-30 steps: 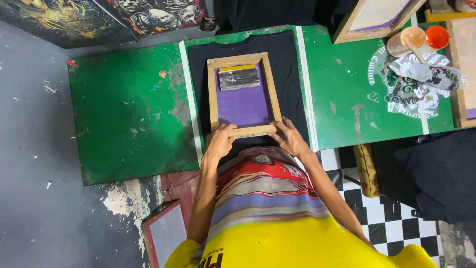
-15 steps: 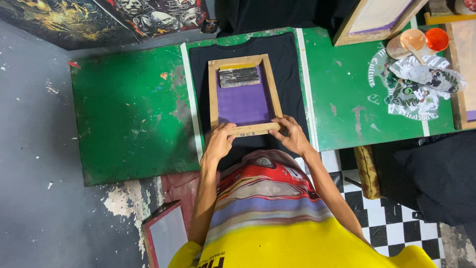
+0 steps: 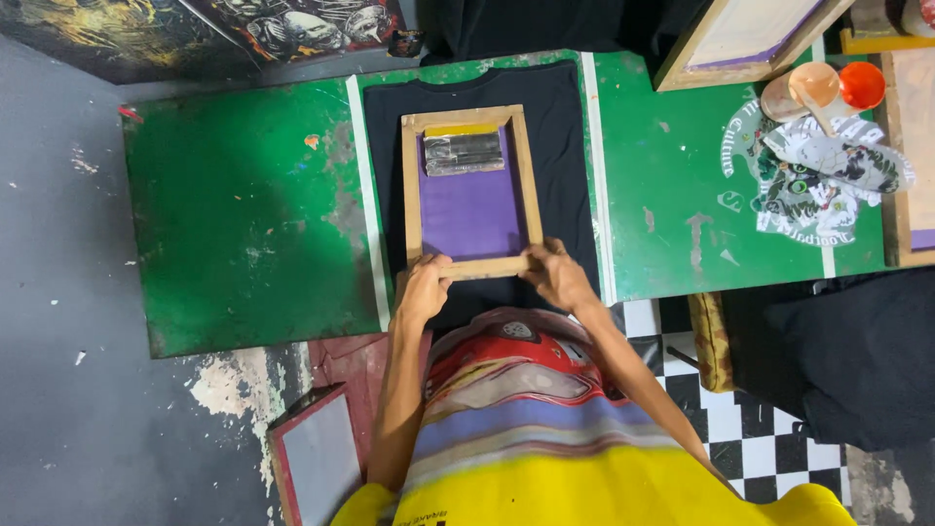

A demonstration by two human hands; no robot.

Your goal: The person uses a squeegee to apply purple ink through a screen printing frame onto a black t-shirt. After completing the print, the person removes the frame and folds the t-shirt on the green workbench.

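Observation:
A wooden screen frame (image 3: 413, 195) with a purple mesh lies flat on a black shirt (image 3: 560, 146) spread over the green table (image 3: 243, 214). A patch of silver-grey ink (image 3: 464, 153) sits near the frame's far end. My left hand (image 3: 424, 285) grips the near left corner of the frame, fingers over the wooden bar. My right hand (image 3: 555, 275) holds the near right corner the same way. Both forearms reach forward from my striped and yellow shirt.
A second framed screen (image 3: 750, 39) leans at the back right. An open tub with an orange lid (image 3: 862, 85) and a printed paper sheet (image 3: 828, 170) lie right of it. Another screen (image 3: 312, 463) stands on the floor at lower left. Black cloth (image 3: 857, 360) is heaped at right.
Both hands have shifted slightly along the near bar of the frame and settled on its corners. The frame itself stays in the same place on the shirt.

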